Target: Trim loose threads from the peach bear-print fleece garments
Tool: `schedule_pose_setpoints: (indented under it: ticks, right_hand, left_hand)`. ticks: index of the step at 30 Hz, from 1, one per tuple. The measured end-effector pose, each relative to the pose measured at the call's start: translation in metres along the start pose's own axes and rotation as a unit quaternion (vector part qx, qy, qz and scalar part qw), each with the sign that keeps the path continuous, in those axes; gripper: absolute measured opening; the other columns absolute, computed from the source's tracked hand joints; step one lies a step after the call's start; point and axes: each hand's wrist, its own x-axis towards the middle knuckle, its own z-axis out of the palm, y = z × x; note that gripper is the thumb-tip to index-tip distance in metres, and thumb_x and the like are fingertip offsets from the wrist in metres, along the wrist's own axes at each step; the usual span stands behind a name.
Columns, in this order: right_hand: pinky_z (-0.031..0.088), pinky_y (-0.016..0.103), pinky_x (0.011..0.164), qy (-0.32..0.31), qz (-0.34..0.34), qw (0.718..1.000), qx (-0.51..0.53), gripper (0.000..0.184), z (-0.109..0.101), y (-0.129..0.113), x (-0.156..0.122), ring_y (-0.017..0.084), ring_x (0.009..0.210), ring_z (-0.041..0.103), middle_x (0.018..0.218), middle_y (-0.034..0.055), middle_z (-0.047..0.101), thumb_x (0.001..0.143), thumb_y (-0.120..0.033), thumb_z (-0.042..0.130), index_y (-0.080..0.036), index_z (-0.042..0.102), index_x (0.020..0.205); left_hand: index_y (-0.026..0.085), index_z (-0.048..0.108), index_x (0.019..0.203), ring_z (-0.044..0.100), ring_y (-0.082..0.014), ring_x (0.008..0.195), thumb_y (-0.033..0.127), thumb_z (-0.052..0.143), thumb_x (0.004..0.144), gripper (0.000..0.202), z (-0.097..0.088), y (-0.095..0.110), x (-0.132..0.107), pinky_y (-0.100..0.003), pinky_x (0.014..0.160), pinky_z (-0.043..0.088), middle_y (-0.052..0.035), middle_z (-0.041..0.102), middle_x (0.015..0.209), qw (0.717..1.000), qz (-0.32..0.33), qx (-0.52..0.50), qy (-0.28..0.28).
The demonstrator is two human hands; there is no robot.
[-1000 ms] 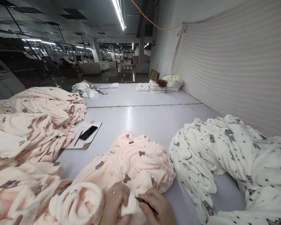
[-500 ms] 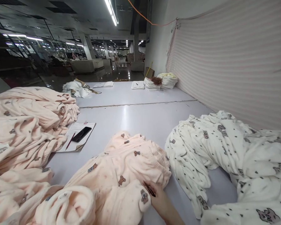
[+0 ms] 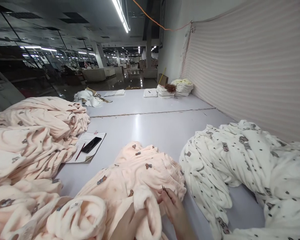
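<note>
My left hand [image 3: 131,221] is closed on a pale pink fleece garment [image 3: 146,203], holding up a ring-shaped opening that looks like a cuff. Its fingertips are partly hidden by the cloth. Just to the right, my right hand [image 3: 173,208] is closed around dark thread snips [image 3: 164,188], whose pointed tips stick up past the fingers. The fingers of this hand are close to the raised opening; whether they touch it I cannot tell. Under both hands lies more pink fleece printed with small brown bears [image 3: 147,166]. A rolled pink piece with an XL label [image 3: 76,205] sits left of my hands.
Pink garments [image 3: 40,116] are heaped at the left, and white dotted bear-print garments [image 3: 247,156] at the right. A phone [image 3: 92,145] and a pen [image 3: 80,150] lie on papers [image 3: 88,136]. Folded white cloth stacks [image 3: 183,87] stand at the table's far end, beside a striped curtain [image 3: 240,73].
My left hand has come into view and lifted the cuff-like opening of the pink garment. My right hand has shifted up slightly, with the snips' tips now pointing upward.
</note>
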Motion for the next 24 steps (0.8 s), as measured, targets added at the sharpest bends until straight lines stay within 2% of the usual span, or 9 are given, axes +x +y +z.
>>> schedule_pose_setpoints:
  ticks: [4, 6, 9, 13, 15, 18, 21, 22, 24]
  right_hand:
    - [0.053, 0.026, 0.068, -0.111, 0.011, 0.993, 0.031, 0.026, 0.005, -0.011, 0.001, 0.019, 0.079, 0.066, 0.088, 0.0028, 0.070, 0.081, -0.039, 0.063, -0.022, 0.067, 0.100]
    - [0.052, 0.025, 0.070, -0.115, 0.005, 0.993, 0.024, 0.025, 0.012, -0.011, -0.004, 0.019, 0.082, 0.066, 0.093, 0.0038, 0.070, 0.079, -0.033, 0.063, -0.021, 0.065, 0.101]
    - [0.050, 0.024, 0.070, -0.058, -0.078, 0.995, -0.011, 0.020, 0.022, -0.007, -0.012, 0.017, 0.080, 0.063, 0.086, 0.0033, 0.068, 0.077, -0.020, 0.056, -0.021, 0.065, 0.094]
    - [0.049, 0.024, 0.071, 0.006, -0.209, 0.977, -0.044, 0.033, 0.032, -0.001, -0.024, 0.017, 0.080, 0.061, 0.085, 0.0028, 0.062, 0.072, -0.008, 0.047, -0.024, 0.062, 0.097]
    - [0.048, 0.024, 0.069, 0.054, -0.213, 0.973, -0.068, 0.027, 0.033, 0.003, -0.027, 0.017, 0.079, 0.060, 0.085, 0.0029, 0.060, 0.075, -0.008, 0.047, -0.024, 0.058, 0.094]
    - [0.046, 0.024, 0.064, 0.115, -0.197, 0.967, -0.114, 0.014, 0.030, 0.006, -0.025, 0.016, 0.071, 0.055, 0.076, 0.0005, 0.052, 0.079, -0.010, 0.050, -0.024, 0.049, 0.079]
    - [0.043, 0.025, 0.061, 0.153, -0.189, 0.955, -0.169, 0.018, 0.025, 0.003, -0.016, 0.015, 0.064, 0.048, 0.069, -0.0025, 0.045, 0.080, -0.014, 0.052, -0.024, 0.041, 0.071]
    - [0.042, 0.025, 0.060, 0.155, -0.182, 0.952, -0.193, 0.018, 0.025, 0.000, -0.013, 0.015, 0.063, 0.048, 0.068, -0.0028, 0.045, 0.080, -0.016, 0.053, -0.024, 0.041, 0.070]
    - [0.041, 0.025, 0.059, 0.125, -0.157, 0.951, -0.236, 0.017, 0.023, -0.005, -0.008, 0.016, 0.063, 0.049, 0.068, -0.0021, 0.049, 0.080, -0.020, 0.057, -0.024, 0.044, 0.069]
  left_hand:
    - [0.024, 0.060, 0.109, 0.059, -0.0185, 0.100, 0.035, 0.050, 0.092, 0.023, 0.003, 0.001, 0.003, -0.039, 0.087, 0.051, -0.0067, 0.059, 0.120, 1.000, 0.008, 0.006, 0.017]
    - [0.024, 0.060, 0.107, 0.060, -0.0187, 0.096, 0.035, 0.052, 0.091, 0.022, 0.003, 0.003, 0.003, -0.038, 0.084, 0.051, -0.0065, 0.061, 0.115, 0.999, -0.001, 0.012, 0.033]
    - [0.022, 0.055, 0.107, 0.062, -0.0225, 0.086, 0.036, 0.059, 0.084, 0.027, -0.001, 0.009, 0.001, -0.039, 0.076, 0.051, -0.0063, 0.065, 0.099, 0.997, -0.034, 0.024, 0.067]
    - [0.023, 0.047, 0.105, 0.058, -0.0219, 0.069, 0.025, 0.058, 0.076, 0.031, -0.007, 0.017, 0.002, -0.035, 0.065, 0.045, -0.0021, 0.061, 0.084, 0.986, -0.064, 0.101, 0.114]
    - [0.023, 0.049, 0.104, 0.056, -0.0218, 0.073, 0.020, 0.053, 0.074, 0.030, -0.008, 0.018, 0.003, -0.035, 0.067, 0.044, -0.0045, 0.059, 0.091, 0.981, -0.024, 0.118, 0.152]
    - [0.022, 0.055, 0.106, 0.054, -0.0252, 0.095, 0.020, 0.052, 0.075, 0.030, -0.009, 0.017, 0.004, -0.038, 0.083, 0.043, -0.0103, 0.055, 0.108, 0.976, 0.038, 0.076, 0.203]
    - [0.022, 0.065, 0.095, 0.057, -0.0253, 0.094, 0.026, 0.056, 0.076, 0.022, -0.009, 0.014, 0.007, -0.037, 0.085, 0.044, -0.0080, 0.063, 0.099, 0.992, -0.039, -0.061, 0.101]
    - [0.021, 0.067, 0.091, 0.059, -0.0248, 0.092, 0.029, 0.058, 0.075, 0.019, -0.010, 0.013, 0.009, -0.036, 0.084, 0.044, -0.0063, 0.066, 0.092, 0.985, -0.087, -0.140, 0.047]
    - [0.019, 0.068, 0.088, 0.061, -0.0242, 0.091, 0.033, 0.063, 0.074, 0.021, -0.011, 0.012, 0.014, -0.036, 0.085, 0.044, -0.0045, 0.069, 0.086, 0.934, -0.173, -0.311, -0.032]
